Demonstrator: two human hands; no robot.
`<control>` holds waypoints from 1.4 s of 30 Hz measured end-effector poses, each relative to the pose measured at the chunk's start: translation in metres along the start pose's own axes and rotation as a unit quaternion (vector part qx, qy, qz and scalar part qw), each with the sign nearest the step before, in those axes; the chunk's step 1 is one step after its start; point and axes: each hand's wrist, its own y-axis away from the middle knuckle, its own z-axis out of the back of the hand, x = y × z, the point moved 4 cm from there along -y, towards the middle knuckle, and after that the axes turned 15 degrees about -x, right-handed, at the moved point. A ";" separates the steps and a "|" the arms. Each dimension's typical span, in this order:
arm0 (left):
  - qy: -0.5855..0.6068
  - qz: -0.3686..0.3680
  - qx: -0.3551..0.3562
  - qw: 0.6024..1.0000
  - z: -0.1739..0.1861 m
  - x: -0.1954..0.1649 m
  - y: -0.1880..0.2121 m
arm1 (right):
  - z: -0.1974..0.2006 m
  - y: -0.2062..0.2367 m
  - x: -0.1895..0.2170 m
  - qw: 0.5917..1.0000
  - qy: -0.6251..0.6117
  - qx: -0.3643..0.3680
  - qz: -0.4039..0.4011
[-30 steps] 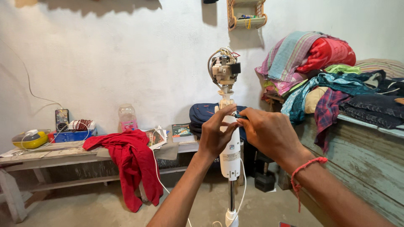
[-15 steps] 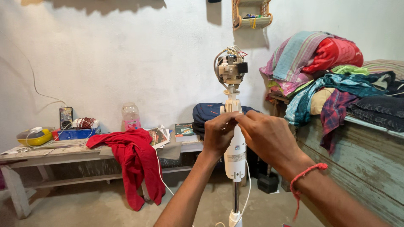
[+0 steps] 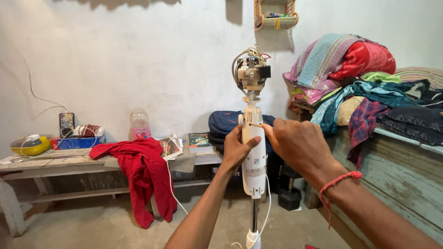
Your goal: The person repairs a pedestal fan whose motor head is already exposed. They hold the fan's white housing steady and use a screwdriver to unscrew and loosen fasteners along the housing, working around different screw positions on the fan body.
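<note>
A white fan stand column (image 3: 254, 173) rises from the floor in the middle. On top sits a bare motor head (image 3: 251, 71) with loose wires. My left hand (image 3: 235, 150) wraps around the column's left side, thumb across its front. At the upper part of the column, my right hand (image 3: 297, 145) pinches a thin brown rod (image 3: 255, 124) that pokes into the housing from the right. A red thread is tied around my right wrist. A white cable hangs beside the pole below.
A low wooden bench (image 3: 55, 163) on the left carries a red cloth (image 3: 143, 175), a plastic bottle (image 3: 139, 125), a yellow bowl (image 3: 30, 145) and booklets. A dark blue bag (image 3: 224, 127) stands behind the column. A pile of clothes (image 3: 369, 83) lies on a teal cot (image 3: 401, 170) at right.
My right hand has drawn back to the column's right side, its fingertips now on the thin rod. The left hand keeps its grip. The view shifted slightly.
</note>
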 end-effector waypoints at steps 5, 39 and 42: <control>-0.055 0.025 -0.054 0.997 0.001 -0.002 0.009 | -0.003 0.001 -0.003 0.999 0.018 -0.049 -0.014; -0.019 -0.225 -0.128 0.966 -0.014 -0.039 0.021 | -0.014 0.013 -0.011 0.999 -0.021 -0.032 0.004; 0.001 -0.254 -0.138 0.957 -0.017 -0.037 0.019 | -0.018 0.006 -0.018 0.999 0.010 0.005 -0.045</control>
